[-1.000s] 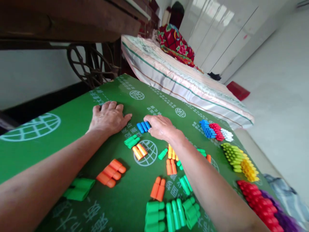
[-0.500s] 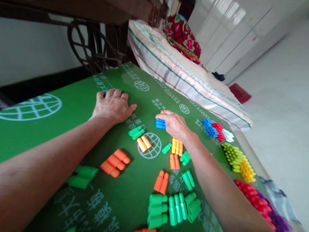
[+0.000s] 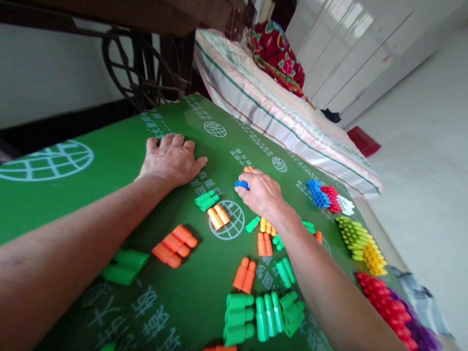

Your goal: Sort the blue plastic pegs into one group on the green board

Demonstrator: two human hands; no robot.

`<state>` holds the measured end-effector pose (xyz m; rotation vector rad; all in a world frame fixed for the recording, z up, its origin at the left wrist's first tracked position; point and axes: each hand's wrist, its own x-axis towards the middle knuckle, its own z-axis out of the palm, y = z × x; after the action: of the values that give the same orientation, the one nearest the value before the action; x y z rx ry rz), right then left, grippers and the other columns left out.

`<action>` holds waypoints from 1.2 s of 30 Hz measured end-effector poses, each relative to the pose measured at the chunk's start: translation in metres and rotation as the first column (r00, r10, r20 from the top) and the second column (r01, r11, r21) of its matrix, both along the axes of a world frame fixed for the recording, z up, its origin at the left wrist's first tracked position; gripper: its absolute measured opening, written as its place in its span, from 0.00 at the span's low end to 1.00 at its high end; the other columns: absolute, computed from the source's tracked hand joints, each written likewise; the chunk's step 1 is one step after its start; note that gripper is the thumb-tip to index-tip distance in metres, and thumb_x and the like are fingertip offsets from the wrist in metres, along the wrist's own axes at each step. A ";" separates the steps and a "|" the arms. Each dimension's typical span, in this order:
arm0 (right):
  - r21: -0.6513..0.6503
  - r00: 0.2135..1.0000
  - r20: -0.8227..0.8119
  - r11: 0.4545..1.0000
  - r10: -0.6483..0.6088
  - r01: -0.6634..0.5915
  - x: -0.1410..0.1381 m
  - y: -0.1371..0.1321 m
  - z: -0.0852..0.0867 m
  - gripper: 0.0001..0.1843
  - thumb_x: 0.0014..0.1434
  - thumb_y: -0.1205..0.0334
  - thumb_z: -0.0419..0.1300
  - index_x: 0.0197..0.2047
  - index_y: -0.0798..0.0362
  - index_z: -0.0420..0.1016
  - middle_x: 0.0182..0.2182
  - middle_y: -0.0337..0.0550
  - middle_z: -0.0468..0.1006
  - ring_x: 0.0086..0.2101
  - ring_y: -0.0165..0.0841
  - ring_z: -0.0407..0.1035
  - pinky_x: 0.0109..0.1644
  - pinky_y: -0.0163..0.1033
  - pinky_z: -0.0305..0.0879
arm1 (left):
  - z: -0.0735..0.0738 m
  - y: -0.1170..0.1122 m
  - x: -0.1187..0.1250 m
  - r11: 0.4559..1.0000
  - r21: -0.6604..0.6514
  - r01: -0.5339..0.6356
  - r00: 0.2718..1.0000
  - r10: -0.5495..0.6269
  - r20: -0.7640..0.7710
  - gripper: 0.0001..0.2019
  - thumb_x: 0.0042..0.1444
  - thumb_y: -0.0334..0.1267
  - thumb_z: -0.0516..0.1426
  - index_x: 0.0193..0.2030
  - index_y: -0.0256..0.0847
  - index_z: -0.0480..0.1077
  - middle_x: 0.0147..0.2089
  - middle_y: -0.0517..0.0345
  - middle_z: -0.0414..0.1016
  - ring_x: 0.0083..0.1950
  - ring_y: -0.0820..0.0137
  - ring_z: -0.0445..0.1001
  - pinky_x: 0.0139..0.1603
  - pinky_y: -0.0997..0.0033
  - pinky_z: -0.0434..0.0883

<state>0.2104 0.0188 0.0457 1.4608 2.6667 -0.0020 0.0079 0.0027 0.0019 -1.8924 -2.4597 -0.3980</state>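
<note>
My left hand (image 3: 170, 160) lies flat, fingers spread, on the green board (image 3: 109, 161). My right hand (image 3: 261, 194) is closed around a small blue block cluster (image 3: 242, 185), of which only one end shows past the fingers; an orange piece (image 3: 248, 169) peeks out just beyond the hand. Loose clusters lie near the right hand: green (image 3: 206, 199), orange-yellow (image 3: 217, 216), a single green peg (image 3: 252, 224) and orange ones (image 3: 174, 245).
Assembled rows of pegs run along the board's right edge: blue, red and white (image 3: 329, 197), green and yellow (image 3: 360, 243), red and purple (image 3: 397, 309). More green clusters (image 3: 263, 317) lie close to me. A bed (image 3: 278, 122) stands beyond the board, a dark wooden table frame (image 3: 142, 63) at the far left.
My right hand has picked up the blue cluster, turned it and closed round it, drifting right. The left hand stays flat on the board. The camera tilted slightly.
</note>
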 end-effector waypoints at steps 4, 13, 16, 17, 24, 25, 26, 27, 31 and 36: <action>-0.059 1.000 -0.010 0.998 -0.003 0.002 0.006 0.001 0.004 0.16 0.62 0.54 0.59 0.52 0.45 0.75 0.47 0.44 0.77 0.44 0.37 0.73 0.46 0.40 0.67 | 0.000 -0.002 -0.001 0.999 0.023 0.028 1.000 -0.028 -0.008 0.29 0.63 0.54 0.43 0.54 0.29 0.67 0.63 0.30 0.63 0.66 0.43 0.58 0.62 0.36 0.57; -0.090 1.000 -0.031 0.996 -0.001 -0.002 0.015 -0.001 0.005 0.16 0.59 0.57 0.61 0.51 0.43 0.75 0.46 0.41 0.79 0.45 0.37 0.73 0.47 0.39 0.67 | -0.001 0.001 -0.001 1.000 -0.008 -0.004 0.999 0.004 -0.052 0.28 0.63 0.54 0.43 0.56 0.32 0.66 0.65 0.35 0.62 0.67 0.46 0.57 0.62 0.40 0.58; -0.088 0.999 -0.036 0.996 0.009 -0.012 0.018 -0.001 0.004 0.18 0.59 0.58 0.61 0.53 0.43 0.75 0.47 0.41 0.79 0.45 0.37 0.73 0.47 0.40 0.67 | -0.001 0.002 -0.001 0.999 -0.025 -0.027 0.998 0.026 -0.055 0.28 0.63 0.54 0.43 0.56 0.33 0.66 0.65 0.37 0.62 0.67 0.48 0.57 0.63 0.42 0.57; -0.089 0.999 -0.036 0.996 0.016 -0.019 0.019 -0.001 0.003 0.18 0.59 0.59 0.61 0.53 0.43 0.75 0.47 0.41 0.78 0.45 0.37 0.73 0.47 0.40 0.67 | -0.001 0.002 -0.001 0.999 -0.023 -0.025 0.998 0.024 -0.055 0.28 0.63 0.54 0.43 0.56 0.33 0.66 0.65 0.37 0.62 0.67 0.48 0.57 0.63 0.42 0.57; -0.082 0.994 -0.097 0.995 0.051 -0.059 0.025 0.000 0.000 0.19 0.58 0.64 0.61 0.53 0.44 0.76 0.48 0.43 0.78 0.45 0.38 0.73 0.49 0.41 0.68 | -0.003 0.003 -0.002 1.000 -0.012 -0.025 0.998 0.025 -0.060 0.29 0.63 0.54 0.43 0.56 0.32 0.67 0.64 0.37 0.63 0.67 0.47 0.58 0.63 0.41 0.57; -0.078 0.993 -0.110 0.995 0.051 -0.060 0.025 0.000 -0.001 0.19 0.58 0.64 0.61 0.52 0.44 0.77 0.47 0.43 0.78 0.44 0.37 0.73 0.49 0.41 0.68 | -0.003 0.003 -0.002 1.000 -0.013 -0.024 0.998 0.023 -0.060 0.29 0.63 0.54 0.43 0.56 0.32 0.67 0.64 0.36 0.63 0.67 0.47 0.58 0.63 0.41 0.57; -0.075 0.991 -0.125 0.995 0.050 -0.060 0.026 -0.001 -0.002 0.19 0.57 0.65 0.61 0.52 0.43 0.77 0.47 0.42 0.79 0.44 0.37 0.73 0.49 0.41 0.68 | -0.003 0.004 -0.001 1.000 -0.015 -0.022 0.998 0.021 -0.062 0.29 0.63 0.54 0.43 0.56 0.31 0.67 0.64 0.36 0.63 0.67 0.47 0.58 0.62 0.41 0.57; -0.074 0.988 -0.144 0.995 0.050 -0.061 0.027 -0.001 -0.004 0.19 0.57 0.65 0.61 0.52 0.43 0.77 0.46 0.41 0.79 0.43 0.37 0.73 0.49 0.41 0.68 | -0.002 0.004 -0.001 1.000 -0.015 -0.021 0.998 0.020 -0.065 0.29 0.63 0.54 0.43 0.56 0.31 0.67 0.64 0.36 0.63 0.67 0.47 0.58 0.62 0.41 0.58; -0.088 0.956 -0.290 0.993 0.044 -0.073 0.037 0.005 -0.010 0.22 0.54 0.67 0.62 0.53 0.45 0.77 0.44 0.42 0.79 0.40 0.35 0.73 0.48 0.40 0.69 | -0.002 0.004 0.000 1.000 -0.021 -0.021 0.997 0.019 -0.079 0.28 0.63 0.53 0.44 0.55 0.32 0.67 0.64 0.37 0.63 0.66 0.47 0.59 0.62 0.41 0.59; -0.095 0.861 -0.503 0.995 -0.080 0.037 0.083 0.039 -0.001 0.23 0.50 0.65 0.65 0.51 0.48 0.79 0.39 0.42 0.81 0.38 0.34 0.74 0.47 0.42 0.70 | -0.002 0.004 -0.001 1.000 -0.017 -0.019 0.996 0.018 -0.082 0.27 0.64 0.54 0.44 0.55 0.32 0.67 0.63 0.37 0.64 0.66 0.46 0.59 0.62 0.40 0.59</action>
<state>0.2934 0.0577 0.0443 1.7091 2.9599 -0.5754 0.0073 0.0065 -0.0002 -1.8514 -2.4350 -0.2933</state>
